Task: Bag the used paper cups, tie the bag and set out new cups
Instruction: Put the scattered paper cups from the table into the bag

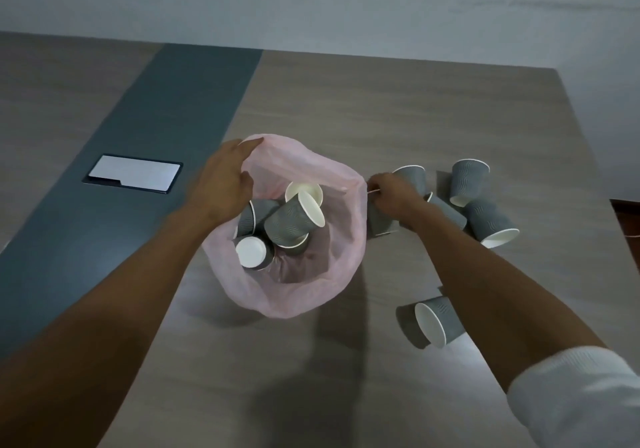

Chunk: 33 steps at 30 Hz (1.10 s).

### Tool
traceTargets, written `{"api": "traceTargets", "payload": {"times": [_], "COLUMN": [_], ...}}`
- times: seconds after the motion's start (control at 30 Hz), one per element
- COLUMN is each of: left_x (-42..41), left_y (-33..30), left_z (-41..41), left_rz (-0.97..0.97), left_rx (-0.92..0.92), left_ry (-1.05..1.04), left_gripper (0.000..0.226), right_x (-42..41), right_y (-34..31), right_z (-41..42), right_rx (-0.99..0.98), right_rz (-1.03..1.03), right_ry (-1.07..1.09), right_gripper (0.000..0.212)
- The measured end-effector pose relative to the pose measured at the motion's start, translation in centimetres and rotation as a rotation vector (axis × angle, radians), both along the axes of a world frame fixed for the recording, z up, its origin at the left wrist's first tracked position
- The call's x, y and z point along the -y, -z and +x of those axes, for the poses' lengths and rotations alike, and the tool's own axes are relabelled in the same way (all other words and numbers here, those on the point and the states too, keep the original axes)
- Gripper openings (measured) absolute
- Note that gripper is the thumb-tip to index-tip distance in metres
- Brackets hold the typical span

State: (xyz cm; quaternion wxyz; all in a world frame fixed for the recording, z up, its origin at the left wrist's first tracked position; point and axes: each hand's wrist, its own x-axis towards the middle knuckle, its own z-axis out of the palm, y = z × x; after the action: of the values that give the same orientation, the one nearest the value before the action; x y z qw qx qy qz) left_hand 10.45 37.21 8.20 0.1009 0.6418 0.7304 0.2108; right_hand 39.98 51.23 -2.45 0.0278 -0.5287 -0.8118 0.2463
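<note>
A pink plastic bag [311, 292] stands open in the middle of the table with several grey ribbed paper cups [287, 222] lying inside, white insides showing. My left hand [221, 181] grips the bag's far left rim. My right hand [391, 195] is closed on a grey cup [379, 222] just outside the bag's right rim, partly hiding it. More grey cups [485, 215] lie tipped in a cluster right of that hand. One cup [433, 321] lies on its side nearer me, mouth facing left.
The wooden table [381, 108] has a dark blue-grey strip [156, 129] running down its left part, holding a flat black-framed white panel [133, 174]. The table's right edge [588, 157] falls off near the cup cluster. A pale wall lies behind.
</note>
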Motion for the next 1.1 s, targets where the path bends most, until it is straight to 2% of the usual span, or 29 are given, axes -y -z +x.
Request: {"api": "traceTargets", "payload": {"times": [0.07, 0.13, 0.2, 0.27, 0.3, 0.33, 0.47, 0.53, 0.6, 0.67, 0.73, 0.8, 0.87, 1.0, 1.1], "left_x": [-0.2, -0.3, -0.2, -0.2, -0.2, -0.2, -0.5, -0.7, -0.9, -1.0, -1.2, -1.4, -1.6, -2.0, -2.2], "left_y": [-0.1, -0.4, -0.9, -1.4, -1.6, -1.8, -2.7, -3.0, -3.2, -3.0, -2.6, -2.1, -1.7, -0.7, -0.4], "left_z": [-0.2, -0.4, -0.6, -0.7, -0.7, -0.7, -0.8, -0.7, -0.7, -0.6, -0.3, -0.2, -0.1, -0.3, -0.4], "left_rz": [-0.038, -0.067, -0.068, -0.065, -0.07, -0.072, -0.067, -0.068, -0.06, -0.046, -0.026, -0.01, 0.011, 0.018, 0.025], "left_rx": [-0.039, -0.067, -0.047, -0.014, 0.001, 0.014, 0.085, 0.103, 0.09, 0.072, 0.076, 0.078, 0.065, 0.054, 0.034], "left_ry": [-0.023, -0.044, -0.046, -0.037, -0.028, -0.018, -0.005, -0.003, 0.004, 0.008, 0.011, 0.015, 0.023, 0.023, 0.012], "left_gripper": [0.06, 0.057, 0.055, 0.054, 0.054, 0.054, 0.053, 0.053, 0.053, 0.052, 0.052, 0.051, 0.05, 0.049, 0.05], "right_x": [0.7, 1.5, 3.0, 4.9, 6.0, 7.0, 10.1, 10.2, 9.4, 7.9, 5.9, 3.7, 1.7, -1.4, -2.2], "right_y": [-2.1, -5.1, -8.5, -10.9, -11.5, -11.7, -10.5, -9.4, -8.4, -7.2, -5.5, -4.1, -3.1, -1.5, -0.3], "right_z": [0.3, 0.8, 0.6, -0.9, -2.1, -3.2, -6.6, -6.4, -4.9, -2.6, 0.3, 2.3, 2.9, 2.4, 2.1], "right_rx": [-0.071, -0.179, -0.473, -0.929, -1.092, -1.157, -1.071, -1.063, -1.042, -0.876, -0.583, -0.296, -0.115, 0.04, 0.001], "right_rz": [0.021, 0.143, 0.251, 0.137, 0.012, -0.1, -0.32, -0.327, -0.24, -0.092, 0.029, 0.031, -0.007, -0.091, -0.135], "right_ry": [0.078, 0.233, 0.421, 0.498, 0.485, 0.437, 0.185, 0.245, 0.379, 0.508, 0.554, 0.493, 0.373, 0.267, 0.25], "right_gripper": [0.022, 0.019, 0.014, 0.015, 0.017, 0.019, 0.01, 0.012, 0.013, 0.016, 0.026, 0.043, 0.058, 0.066, 0.051]}}
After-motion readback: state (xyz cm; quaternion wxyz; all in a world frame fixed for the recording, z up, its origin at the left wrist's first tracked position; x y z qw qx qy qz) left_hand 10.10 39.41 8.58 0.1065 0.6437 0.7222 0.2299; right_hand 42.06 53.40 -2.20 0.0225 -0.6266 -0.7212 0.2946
